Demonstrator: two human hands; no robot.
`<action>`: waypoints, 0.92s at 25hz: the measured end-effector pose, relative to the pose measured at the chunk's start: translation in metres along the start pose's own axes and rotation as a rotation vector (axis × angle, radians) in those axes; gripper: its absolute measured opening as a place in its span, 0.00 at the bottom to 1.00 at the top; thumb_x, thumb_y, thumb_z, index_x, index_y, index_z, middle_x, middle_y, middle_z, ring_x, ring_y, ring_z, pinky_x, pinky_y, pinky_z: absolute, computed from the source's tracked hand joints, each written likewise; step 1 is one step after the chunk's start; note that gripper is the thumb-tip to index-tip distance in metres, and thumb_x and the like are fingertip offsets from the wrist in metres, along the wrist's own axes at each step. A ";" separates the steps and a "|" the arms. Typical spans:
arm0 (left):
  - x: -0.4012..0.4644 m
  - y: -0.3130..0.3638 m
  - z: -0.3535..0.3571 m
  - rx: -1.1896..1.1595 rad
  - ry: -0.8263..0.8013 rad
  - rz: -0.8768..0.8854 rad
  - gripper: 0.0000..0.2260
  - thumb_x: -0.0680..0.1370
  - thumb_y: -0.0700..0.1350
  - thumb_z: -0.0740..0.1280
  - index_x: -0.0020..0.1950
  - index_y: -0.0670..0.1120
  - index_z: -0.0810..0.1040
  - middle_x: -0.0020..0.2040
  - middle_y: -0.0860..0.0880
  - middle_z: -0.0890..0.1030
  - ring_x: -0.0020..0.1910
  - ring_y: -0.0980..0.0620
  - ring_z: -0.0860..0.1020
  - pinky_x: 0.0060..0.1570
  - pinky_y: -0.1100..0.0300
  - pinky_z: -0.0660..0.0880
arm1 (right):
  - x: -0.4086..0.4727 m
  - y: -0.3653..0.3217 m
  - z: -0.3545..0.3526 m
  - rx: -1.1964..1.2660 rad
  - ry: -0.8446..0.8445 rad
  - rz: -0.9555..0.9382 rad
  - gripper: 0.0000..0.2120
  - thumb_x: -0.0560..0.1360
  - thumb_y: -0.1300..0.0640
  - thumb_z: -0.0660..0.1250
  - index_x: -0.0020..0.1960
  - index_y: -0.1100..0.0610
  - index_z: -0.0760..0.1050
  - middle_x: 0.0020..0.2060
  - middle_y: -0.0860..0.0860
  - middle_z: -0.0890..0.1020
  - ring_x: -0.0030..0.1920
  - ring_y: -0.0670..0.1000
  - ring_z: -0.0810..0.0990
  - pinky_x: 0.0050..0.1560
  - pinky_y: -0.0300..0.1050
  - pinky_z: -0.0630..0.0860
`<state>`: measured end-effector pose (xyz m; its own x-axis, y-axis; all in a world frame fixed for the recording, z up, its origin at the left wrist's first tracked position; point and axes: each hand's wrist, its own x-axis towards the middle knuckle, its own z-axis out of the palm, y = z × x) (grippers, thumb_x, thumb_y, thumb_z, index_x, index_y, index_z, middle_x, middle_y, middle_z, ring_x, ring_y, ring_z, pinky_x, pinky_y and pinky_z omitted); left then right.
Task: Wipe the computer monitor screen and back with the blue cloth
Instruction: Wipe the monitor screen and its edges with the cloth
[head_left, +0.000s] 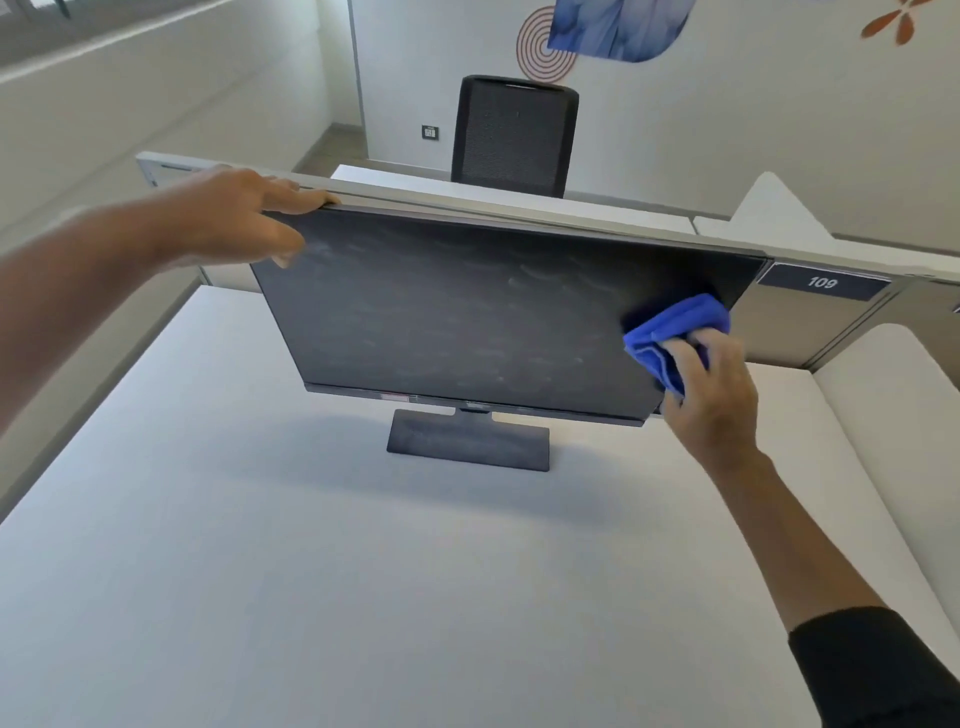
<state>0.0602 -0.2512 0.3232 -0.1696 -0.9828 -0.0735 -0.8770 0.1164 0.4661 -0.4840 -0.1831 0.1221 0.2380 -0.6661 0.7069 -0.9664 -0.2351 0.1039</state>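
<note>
A dark computer monitor (467, 312) stands on its flat black base (467, 441) on a white desk (260, 571), its screen facing me and streaked with smears. My left hand (244, 218) grips the monitor's top left corner, fingers over the top edge and thumb on the screen side. My right hand (711, 384) holds a bunched blue cloth (670, 332) and presses it against the right side of the screen, near the right edge. The monitor's back is hidden.
A grey desk partition (623, 223) runs behind the monitor, with a label reading 109 (822, 282) at the right. A black mesh office chair (514, 135) stands beyond it. Another white desk surface (883, 415) lies to the right.
</note>
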 end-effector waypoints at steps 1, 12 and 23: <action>0.000 0.002 0.000 0.009 0.002 0.008 0.40 0.64 0.53 0.64 0.77 0.69 0.73 0.80 0.60 0.71 0.80 0.49 0.65 0.77 0.49 0.63 | 0.009 0.004 -0.003 -0.004 0.038 0.041 0.17 0.81 0.63 0.61 0.68 0.60 0.78 0.63 0.61 0.76 0.57 0.62 0.77 0.56 0.50 0.76; -0.006 0.008 0.000 0.024 -0.004 0.002 0.42 0.64 0.52 0.63 0.80 0.65 0.71 0.83 0.57 0.68 0.82 0.47 0.64 0.80 0.44 0.62 | -0.004 -0.043 -0.002 -0.037 -0.089 -0.137 0.17 0.75 0.73 0.72 0.62 0.63 0.84 0.57 0.62 0.81 0.44 0.65 0.79 0.47 0.59 0.80; -0.003 0.009 0.001 0.101 -0.001 0.019 0.43 0.64 0.53 0.63 0.81 0.67 0.69 0.84 0.57 0.66 0.82 0.46 0.63 0.79 0.43 0.64 | -0.013 -0.096 0.007 -0.297 -0.903 -0.443 0.25 0.81 0.67 0.62 0.77 0.56 0.66 0.70 0.55 0.71 0.62 0.61 0.74 0.64 0.57 0.74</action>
<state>0.0524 -0.2466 0.3269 -0.1865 -0.9802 -0.0663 -0.9144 0.1485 0.3766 -0.3939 -0.1570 0.0983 0.4420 -0.8724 -0.2087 -0.7310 -0.4851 0.4799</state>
